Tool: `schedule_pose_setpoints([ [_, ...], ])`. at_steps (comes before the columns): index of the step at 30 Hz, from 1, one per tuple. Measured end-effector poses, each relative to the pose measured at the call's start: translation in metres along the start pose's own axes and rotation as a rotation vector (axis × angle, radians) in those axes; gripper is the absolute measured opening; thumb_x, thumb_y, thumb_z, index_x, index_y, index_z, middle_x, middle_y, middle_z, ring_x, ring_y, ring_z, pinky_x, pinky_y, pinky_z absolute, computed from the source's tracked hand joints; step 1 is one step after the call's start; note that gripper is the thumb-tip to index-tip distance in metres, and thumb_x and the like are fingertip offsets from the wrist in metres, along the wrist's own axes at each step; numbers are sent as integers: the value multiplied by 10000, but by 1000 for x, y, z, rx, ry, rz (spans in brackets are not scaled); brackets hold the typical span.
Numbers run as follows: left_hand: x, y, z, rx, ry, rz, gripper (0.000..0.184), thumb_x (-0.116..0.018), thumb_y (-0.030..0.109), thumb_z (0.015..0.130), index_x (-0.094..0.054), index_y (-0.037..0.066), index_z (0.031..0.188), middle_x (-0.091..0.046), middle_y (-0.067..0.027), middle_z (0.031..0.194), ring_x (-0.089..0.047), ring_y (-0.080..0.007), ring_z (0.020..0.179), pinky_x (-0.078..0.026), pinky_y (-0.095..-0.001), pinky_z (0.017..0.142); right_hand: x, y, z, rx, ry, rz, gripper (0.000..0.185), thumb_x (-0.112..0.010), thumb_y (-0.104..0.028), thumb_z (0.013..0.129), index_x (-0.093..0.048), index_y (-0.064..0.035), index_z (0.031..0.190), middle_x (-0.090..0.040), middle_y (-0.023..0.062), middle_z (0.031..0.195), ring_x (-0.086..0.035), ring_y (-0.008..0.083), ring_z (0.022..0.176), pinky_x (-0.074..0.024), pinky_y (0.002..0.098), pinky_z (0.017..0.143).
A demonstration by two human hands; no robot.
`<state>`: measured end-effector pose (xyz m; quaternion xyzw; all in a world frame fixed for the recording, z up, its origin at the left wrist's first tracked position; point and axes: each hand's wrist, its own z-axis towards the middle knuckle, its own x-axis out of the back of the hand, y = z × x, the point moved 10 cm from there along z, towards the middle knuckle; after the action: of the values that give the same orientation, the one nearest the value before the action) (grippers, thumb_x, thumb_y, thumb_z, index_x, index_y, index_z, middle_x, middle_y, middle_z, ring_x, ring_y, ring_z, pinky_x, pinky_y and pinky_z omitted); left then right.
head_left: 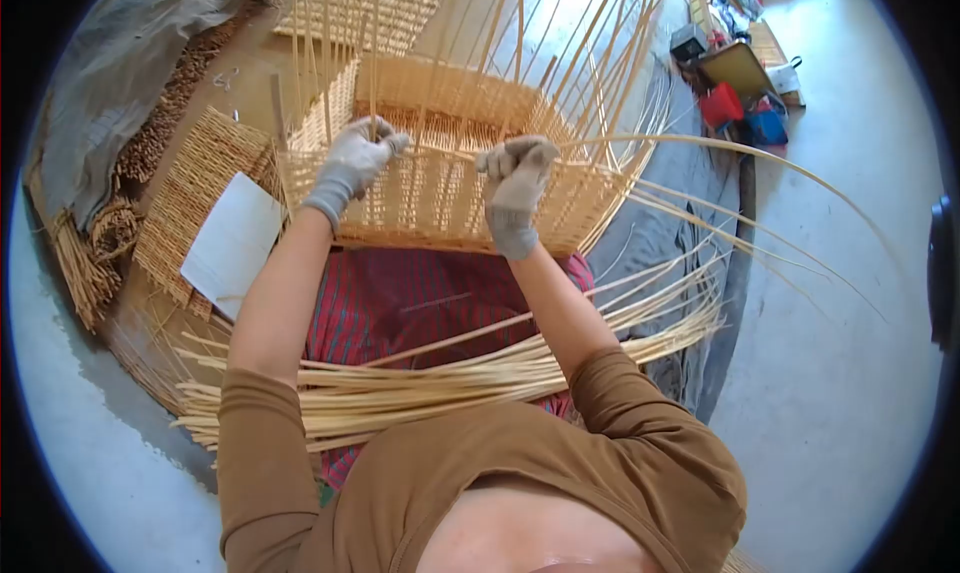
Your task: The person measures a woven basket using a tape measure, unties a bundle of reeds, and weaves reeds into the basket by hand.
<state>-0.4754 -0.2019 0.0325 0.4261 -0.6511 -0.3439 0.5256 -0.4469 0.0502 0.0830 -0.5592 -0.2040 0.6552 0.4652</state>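
Observation:
A half-woven wicker basket (410, 198) stands in front of me, its long near wall facing my body. Tall upright stakes (518, 33) rise from its walls. My left hand (355, 163), in a pale grey-cuffed glove, is closed at the near wall's top edge, pinching a strand beside an upright stake. My right hand (516, 188), gloved alike, has its fingers curled around the weaving strand (720, 143) at the same edge, farther right. That strand's loose end arcs out to the right. The exact grip points are partly covered by the fingers.
A bundle of long wicker strands (430, 398) lies across my lap over a red checked cloth (400, 293). Woven panels (195, 193) and a white sheet (235, 243) lie left. Reed bundles (75, 263) sit farther left. Boxes and a red container (720, 106) stand at back right.

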Motion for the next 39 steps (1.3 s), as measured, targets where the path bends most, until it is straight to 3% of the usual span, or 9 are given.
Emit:
schedule_pose_setpoints([
  [7, -2, 5, -9, 182, 85, 125, 615, -781, 586, 828, -639, 24, 1035, -723, -114, 755, -701, -166, 624, -608, -323, 613, 2, -1, -19, -279, 383, 149, 538, -354, -509, 1094, -539, -45, 891, -370, -2, 571, -408, 172, 457, -469, 406, 507],
  [11, 6, 28, -32, 286, 110, 94, 623, -792, 621, 800, -629, 39, 952, -728, -111, 766, -685, -200, 542, -557, -317, 545, -11, -2, -5, -257, 93, 243, 330, -455, -359, 1088, -566, -69, 974, -521, 32, 634, -541, 180, 567, -555, 369, 691],
  [13, 8, 9, -20, 153, 126, 35, 546, -732, 557, 893, -626, 25, 962, -732, -138, 794, -692, -199, 553, -543, -324, 532, 55, -20, 12, -230, 224, 28, 120, -548, -203, 1049, -572, -86, 1035, -634, 77, 769, -663, 212, 752, -574, 392, 809],
  [16, 37, 76, -30, -792, 632, 52, 451, -560, 451, 1033, -621, 7, 987, -688, -156, 741, -662, -211, 512, -535, -353, 501, 89, -39, 17, -188, 314, 13, 60, -571, -136, 1039, -560, -108, 1090, -690, 108, 914, -704, 251, 900, -586, 418, 858],
  [19, -89, 75, -19, 114, -88, 108, 475, -495, 475, 1055, -642, 24, 1057, -694, -166, 857, -633, -231, 471, -533, -380, 448, 102, -36, 6, -280, 266, 54, 112, -575, -103, 1035, -542, -132, 1139, -709, 124, 1030, -712, 268, 997, -595, 423, 891],
  [28, -98, 58, -9, 105, -181, -171, 447, -621, 482, 992, -671, 43, 1058, -667, -95, 724, -603, -135, 445, -549, -316, 424, 13, -70, 94, -386, -146, -790, 209, -658, -10, 925, -590, -35, 1120, -688, 195, 1139, -712, 281, 914, -631, 373, 814],
  [33, -88, 66, -15, 88, -68, -95, 387, -643, 404, 1000, -642, 17, 978, -643, -65, 701, -596, -131, 439, -543, -309, 412, -100, 24, 163, 461, -623, -1338, 521, -702, -66, 868, -611, -184, 1367, -678, 164, 1261, -676, 352, 1064, -540, 376, 997],
  [36, -91, 59, -13, 134, -119, -108, 329, -654, 342, 999, -621, 17, 970, -639, -69, 696, -596, -136, 442, -545, -315, 420, -65, 104, 205, -367, -585, -1259, 710, -727, -41, 826, -522, -252, 1472, -646, 222, 1311, -651, 330, 1179, -516, 371, 1038],
  [39, -96, 63, -15, 152, -147, -184, 288, -675, 298, 986, -615, 16, 997, -648, -74, 700, -599, -142, 443, -530, -316, 408, -45, 126, 214, -571, -258, -808, 672, -683, -156, 905, -442, -305, 1514, -648, 206, 1307, -670, 342, 1124, -550, 427, 957],
])
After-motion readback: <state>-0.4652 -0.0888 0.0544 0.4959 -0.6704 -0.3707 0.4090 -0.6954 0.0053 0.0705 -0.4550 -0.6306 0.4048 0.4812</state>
